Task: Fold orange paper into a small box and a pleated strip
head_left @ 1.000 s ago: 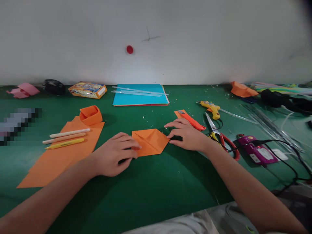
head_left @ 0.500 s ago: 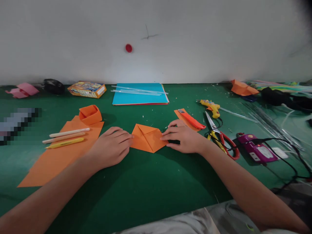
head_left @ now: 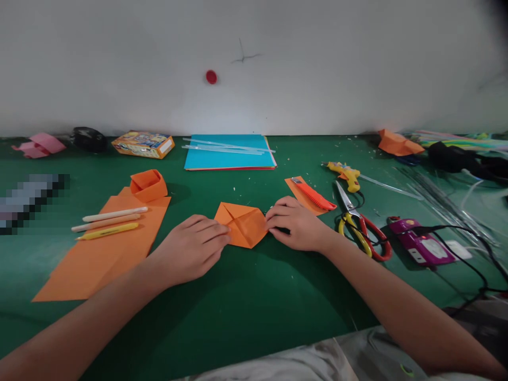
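Note:
A folded piece of orange paper [head_left: 246, 227] lies on the green table between my hands, its creases and overlapping flaps facing up. My left hand [head_left: 194, 247] has its fingers together, and their tips grip the paper's left side. At the right corner, my right hand [head_left: 293, 222] pinches the edge between thumb and fingers. To the left are orange sheets [head_left: 107, 259], with a folded orange paper box [head_left: 148, 185] on their far end. A red utility knife [head_left: 315, 196] rests on a small orange paper piece beyond my right hand.
Scissors [head_left: 363, 227], a yellow glue gun [head_left: 345, 174] and a purple power adapter [head_left: 423, 242] with black cables lie at right. Pencil-like sticks [head_left: 113, 218] lie on the orange sheets. Blue paper [head_left: 230, 159] and a small carton [head_left: 143, 145] stand near the wall.
My left hand has shifted right and slightly nearer, its fingertips now further over the folded paper. My right hand's fingers have drawn closer together at the right corner.

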### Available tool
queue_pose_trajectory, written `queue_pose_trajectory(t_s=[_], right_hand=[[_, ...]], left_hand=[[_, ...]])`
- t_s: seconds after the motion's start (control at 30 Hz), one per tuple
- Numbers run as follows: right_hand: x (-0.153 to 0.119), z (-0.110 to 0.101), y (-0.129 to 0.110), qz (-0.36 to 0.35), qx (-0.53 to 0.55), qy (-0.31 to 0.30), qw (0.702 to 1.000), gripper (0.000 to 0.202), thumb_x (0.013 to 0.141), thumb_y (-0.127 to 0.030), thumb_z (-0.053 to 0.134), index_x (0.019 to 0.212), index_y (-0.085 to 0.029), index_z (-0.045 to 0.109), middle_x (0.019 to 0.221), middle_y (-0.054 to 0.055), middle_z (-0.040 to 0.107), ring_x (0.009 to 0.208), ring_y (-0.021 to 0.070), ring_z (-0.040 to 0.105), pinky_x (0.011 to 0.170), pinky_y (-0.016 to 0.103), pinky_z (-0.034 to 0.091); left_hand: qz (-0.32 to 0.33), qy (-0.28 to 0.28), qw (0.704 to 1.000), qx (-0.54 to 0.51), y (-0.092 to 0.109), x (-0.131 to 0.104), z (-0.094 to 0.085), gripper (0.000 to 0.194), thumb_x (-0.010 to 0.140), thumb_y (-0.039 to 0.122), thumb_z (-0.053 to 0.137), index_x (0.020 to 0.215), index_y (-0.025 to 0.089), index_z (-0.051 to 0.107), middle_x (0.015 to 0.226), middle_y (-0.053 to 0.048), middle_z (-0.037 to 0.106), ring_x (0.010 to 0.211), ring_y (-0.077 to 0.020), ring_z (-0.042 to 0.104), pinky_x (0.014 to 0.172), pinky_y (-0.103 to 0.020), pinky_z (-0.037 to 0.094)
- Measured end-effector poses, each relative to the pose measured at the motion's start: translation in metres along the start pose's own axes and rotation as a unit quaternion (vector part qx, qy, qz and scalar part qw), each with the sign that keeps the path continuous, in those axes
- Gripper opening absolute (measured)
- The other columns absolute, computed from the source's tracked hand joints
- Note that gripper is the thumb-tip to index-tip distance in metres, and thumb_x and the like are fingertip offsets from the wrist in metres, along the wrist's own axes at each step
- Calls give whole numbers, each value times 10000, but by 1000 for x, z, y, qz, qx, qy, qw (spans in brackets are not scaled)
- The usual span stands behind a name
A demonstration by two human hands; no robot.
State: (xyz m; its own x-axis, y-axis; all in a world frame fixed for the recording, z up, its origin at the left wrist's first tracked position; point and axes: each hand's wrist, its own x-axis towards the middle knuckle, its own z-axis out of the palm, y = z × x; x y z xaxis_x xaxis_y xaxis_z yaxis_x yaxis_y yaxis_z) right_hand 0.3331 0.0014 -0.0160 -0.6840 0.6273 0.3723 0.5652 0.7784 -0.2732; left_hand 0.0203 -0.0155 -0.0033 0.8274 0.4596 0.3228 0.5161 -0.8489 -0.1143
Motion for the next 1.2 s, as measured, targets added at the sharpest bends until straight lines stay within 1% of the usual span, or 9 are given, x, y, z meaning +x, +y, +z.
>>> queue_pose_trajectory(t_s=[0.13,0.2,0.3,0.37,0.53,0.77,0.93,1.07,1.2], right_hand=[[1,-1,-6,-19,30,-9,999,175,934,-199,577,945,-253,743,1084,46,744,1075,256,561,995,458,456],[1,-1,-13,-32,46,-20,998,174,937,-194,572,957,-254,734,1084,39,751,1068,250,573,986,452,454],[2,2,-25,-42,60,-27,997,173,944,-183,553,955,-243,715,1017,27,766,1009,238,595,930,426,459],[4,4,-34,-27,54,-17,998,162,940,-177,554,938,-233,706,971,31,770,964,233,608,888,413,455],[8,8,-47,-1,46,22,999,170,952,-182,547,914,-233,704,925,42,768,902,209,638,821,381,436],[6,17,-46,-12,63,30,998,166,958,-178,562,991,-237,714,894,33,760,841,187,644,814,358,441],[6,21,-47,-61,98,44,992,176,973,-179,552,1040,-241,702,900,21,769,821,169,667,788,326,465],[7,22,-52,-92,109,49,989,163,999,-220,557,1053,-239,709,881,11,778,805,171,670,774,314,484],[6,25,-53,-78,120,45,989,179,1006,-254,558,1078,-242,722,897,21,775,810,170,686,765,302,513]], left_hand=[[-23,-29,999,9,1,-1,4,383,994,317,509,1366,270,590,1437,-60,600,1192,-278,631,997,-452,483],[-31,-34,999,7,3,0,5,445,1005,309,480,1446,262,516,1486,-70,556,1230,-290,610,1011,-455,471],[-28,-51,998,7,3,1,7,457,1028,251,381,1470,223,490,1497,-70,549,1241,-283,606,1021,-444,454],[-24,-69,997,-4,2,1,10,468,1032,219,340,1477,210,483,1513,-66,532,1284,-271,582,1055,-436,431],[-22,-95,994,-58,-2,-4,14,523,1020,204,365,1538,260,393,1548,-39,491,1423,-229,464,1197,-416,313],[5,-131,987,-92,-4,-8,10,588,1018,372,456,1579,343,279,1642,-36,325,1529,-270,285,1273,-507,179],[-2,-154,981,-116,0,-4,5,678,1013,481,460,1606,293,191,1650,-48,297,1548,-276,223,1285,-523,114],[-5,-171,977,-125,3,-2,6,629,1019,495,445,1584,278,272,1651,-38,294,1550,-283,213,1279,-533,141],[4,-167,978,-123,5,-2,8,507,1051,409,401,1544,298,364,1632,-24,342,1539,-262,252,1284,-525,141]])
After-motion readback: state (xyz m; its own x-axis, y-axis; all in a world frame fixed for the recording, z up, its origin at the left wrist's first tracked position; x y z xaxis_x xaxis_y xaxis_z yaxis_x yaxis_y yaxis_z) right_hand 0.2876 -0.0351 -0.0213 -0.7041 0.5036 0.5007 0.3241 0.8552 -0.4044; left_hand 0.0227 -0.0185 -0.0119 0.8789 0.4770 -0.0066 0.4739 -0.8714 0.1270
